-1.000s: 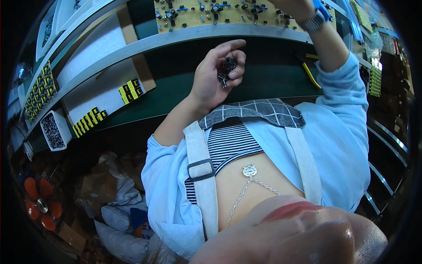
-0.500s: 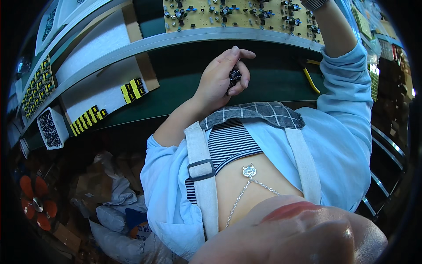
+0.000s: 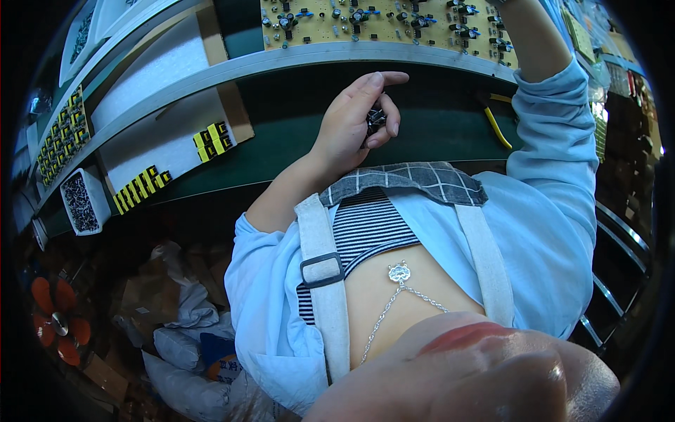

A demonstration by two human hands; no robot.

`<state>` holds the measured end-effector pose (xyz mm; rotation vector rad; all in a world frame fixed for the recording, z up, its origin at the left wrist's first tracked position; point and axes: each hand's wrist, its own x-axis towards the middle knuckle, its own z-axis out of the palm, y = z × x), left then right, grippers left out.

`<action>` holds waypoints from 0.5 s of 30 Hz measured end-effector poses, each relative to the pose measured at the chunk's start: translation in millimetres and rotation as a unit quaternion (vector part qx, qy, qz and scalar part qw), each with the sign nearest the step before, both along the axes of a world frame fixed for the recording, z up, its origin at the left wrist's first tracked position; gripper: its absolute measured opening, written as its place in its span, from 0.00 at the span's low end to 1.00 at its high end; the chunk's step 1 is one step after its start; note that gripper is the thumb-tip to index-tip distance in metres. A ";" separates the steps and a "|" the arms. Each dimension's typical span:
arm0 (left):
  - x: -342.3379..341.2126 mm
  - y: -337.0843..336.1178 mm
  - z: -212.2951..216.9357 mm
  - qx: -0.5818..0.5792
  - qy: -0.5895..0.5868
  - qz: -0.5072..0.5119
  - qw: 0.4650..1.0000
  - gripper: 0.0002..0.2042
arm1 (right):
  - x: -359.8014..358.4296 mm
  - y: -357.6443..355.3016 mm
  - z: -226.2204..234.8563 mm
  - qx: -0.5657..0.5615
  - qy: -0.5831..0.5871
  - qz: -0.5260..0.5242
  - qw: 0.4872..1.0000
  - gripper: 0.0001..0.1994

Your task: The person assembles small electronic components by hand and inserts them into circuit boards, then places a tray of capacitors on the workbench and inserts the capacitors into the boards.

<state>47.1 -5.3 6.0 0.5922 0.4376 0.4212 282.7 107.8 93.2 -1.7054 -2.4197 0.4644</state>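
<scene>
My left hand (image 3: pixel 351 119) is raised over the dark green bench mat (image 3: pixel 295 133), just below the metal rail. Its fingers are curled on a small cluster of dark electronic parts (image 3: pixel 376 118), with the index finger stretched out toward the rail. Beyond the rail lies a yellow circuit board (image 3: pixel 380 21) studded with small blue and black components. My right forearm (image 3: pixel 534 42), in a light blue sleeve, reaches up over that board. The right hand itself is cut off by the top edge of the picture.
Yellow-handled cutters (image 3: pixel 496 119) lie on the mat to the right. White foam trays (image 3: pixel 169 141) with yellow-and-black parts (image 3: pixel 211 139) sit at the left, beside a white bin of small dark parts (image 3: pixel 83 200). An orange fan (image 3: pixel 56 323) and bags (image 3: pixel 183 337) are under the bench.
My right hand has risen over the board and out of the top of the picture. My left hand, still holding the dark parts, has moved slightly up toward the rail.
</scene>
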 end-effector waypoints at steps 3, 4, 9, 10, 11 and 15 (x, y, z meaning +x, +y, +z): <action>0.5 0.3 -0.3 0.003 0.002 0.001 1.000 0.20 | -3.9 -0.6 1.4 0.006 -0.009 -0.002 1.000 0.10; 0.6 0.5 -0.4 0.004 0.003 0.001 1.000 0.20 | -4.8 -0.5 2.1 -0.001 -0.007 0.000 1.000 0.10; -0.4 0.2 -1.7 0.006 0.003 0.009 1.000 0.20 | -7.2 -2.6 -0.4 -0.011 0.013 -0.017 1.000 0.10; -0.4 0.2 -2.6 0.005 0.003 0.011 1.000 0.20 | -5.9 -3.3 -2.3 -0.011 0.013 -0.016 1.000 0.10; -0.5 0.3 -3.4 0.004 0.002 0.012 1.000 0.20 | -2.7 -4.3 -5.3 0.020 0.015 -0.007 1.000 0.10; 0.2 0.3 -4.4 -0.004 -0.003 0.018 1.000 0.20 | 4.0 -14.8 -13.4 0.086 0.077 -0.010 0.993 0.08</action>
